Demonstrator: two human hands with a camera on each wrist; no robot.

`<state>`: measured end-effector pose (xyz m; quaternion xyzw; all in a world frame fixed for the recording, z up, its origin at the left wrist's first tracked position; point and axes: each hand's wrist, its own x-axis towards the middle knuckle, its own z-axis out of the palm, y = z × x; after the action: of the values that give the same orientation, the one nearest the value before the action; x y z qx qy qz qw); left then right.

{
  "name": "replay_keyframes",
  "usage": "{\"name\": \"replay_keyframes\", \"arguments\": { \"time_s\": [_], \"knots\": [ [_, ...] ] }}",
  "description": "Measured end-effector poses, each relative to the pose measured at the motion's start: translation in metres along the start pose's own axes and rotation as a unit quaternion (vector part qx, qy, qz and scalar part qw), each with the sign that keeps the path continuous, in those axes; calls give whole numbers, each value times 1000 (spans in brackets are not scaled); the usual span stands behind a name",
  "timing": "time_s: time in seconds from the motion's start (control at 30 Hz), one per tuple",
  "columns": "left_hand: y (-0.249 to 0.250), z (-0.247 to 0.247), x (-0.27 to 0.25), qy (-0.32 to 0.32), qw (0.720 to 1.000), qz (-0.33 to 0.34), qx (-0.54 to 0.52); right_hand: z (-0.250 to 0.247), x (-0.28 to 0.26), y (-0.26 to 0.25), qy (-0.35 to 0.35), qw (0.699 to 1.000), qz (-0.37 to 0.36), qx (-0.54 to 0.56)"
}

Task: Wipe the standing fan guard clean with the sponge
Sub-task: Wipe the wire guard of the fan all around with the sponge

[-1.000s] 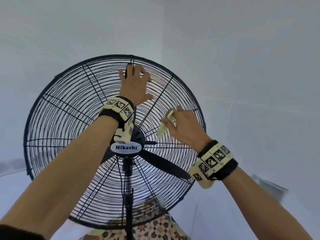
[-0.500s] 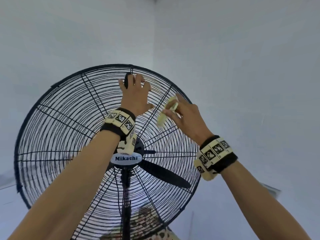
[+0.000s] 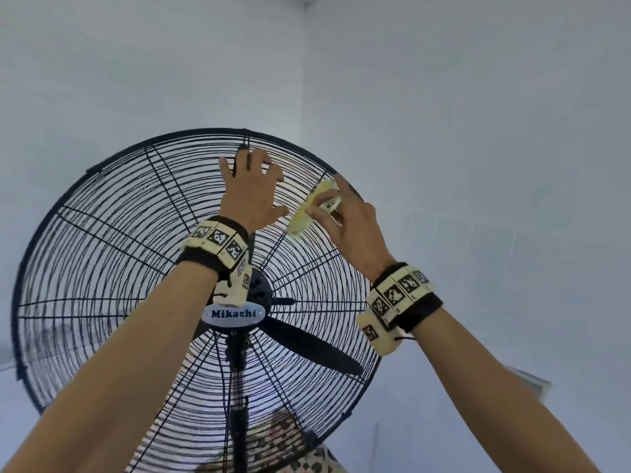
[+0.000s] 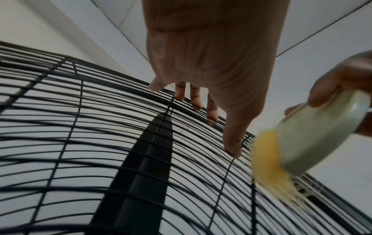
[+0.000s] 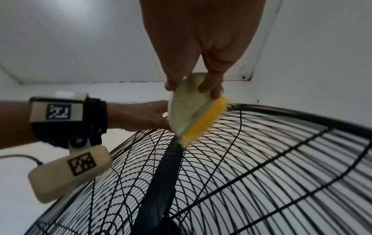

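Against the upper right of the round black wire fan guard (image 3: 112, 240), the right hand (image 3: 345, 220) pinches a pale green sponge with a yellow scrub face (image 5: 193, 114), yellow side on the wires just inside the rim. Beside it, the left hand (image 3: 251, 189) rests spread fingers (image 4: 231, 139) on the wires. Only the wrist views show a black blade (image 4: 145, 167) beneath. Below both hands, the hub badge (image 3: 233, 314) reads "Mikachi".

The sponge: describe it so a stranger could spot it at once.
Find the big black wire fan guard and go to its upper right rim. There the right hand pinches the sponge against the wires. It is the only pale block, with a fuzzy yellow face.
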<state>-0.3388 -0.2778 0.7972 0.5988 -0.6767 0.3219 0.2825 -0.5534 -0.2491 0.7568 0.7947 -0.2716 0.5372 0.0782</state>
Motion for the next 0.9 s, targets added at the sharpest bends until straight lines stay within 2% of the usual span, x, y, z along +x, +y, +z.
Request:
{"name": "replay_keyframes", "arguments": {
  "time_s": [0.13,0.27,0.33,0.4,0.47,0.57,0.63,0.73,0.83,0.9],
  "knots": [
    [-8,-1,1,1,1000,1,9,-1,-16,14,-15,999,27,-30],
    [-1,2,1,-3,1000,3,19,-13,-43,24,-62,981,129,-129],
    [5,3,1,0,999,7,32,-21,-45,24,-74,973,157,-155],
    [8,1,4,14,998,27,60,-30,-41,23,-86,967,185,-155],
    [7,-6,10,20,993,67,98,-35,-36,23,-133,953,215,-164],
    [-2,-9,22,-12,989,113,93,-31,-38,23,-182,931,275,-156],
    [-8,-7,28,-34,990,126,52,-26,-38,26,-162,939,273,-134],
    [-14,-3,33,-28,990,134,14,-20,-21,28,-92,967,200,-125],
    [-12,-1,35,2,989,145,-9,-16,1,14,38,985,166,21],
    [-8,-3,35,23,988,151,-34,-8,15,4,85,982,132,103]
  ]
}}
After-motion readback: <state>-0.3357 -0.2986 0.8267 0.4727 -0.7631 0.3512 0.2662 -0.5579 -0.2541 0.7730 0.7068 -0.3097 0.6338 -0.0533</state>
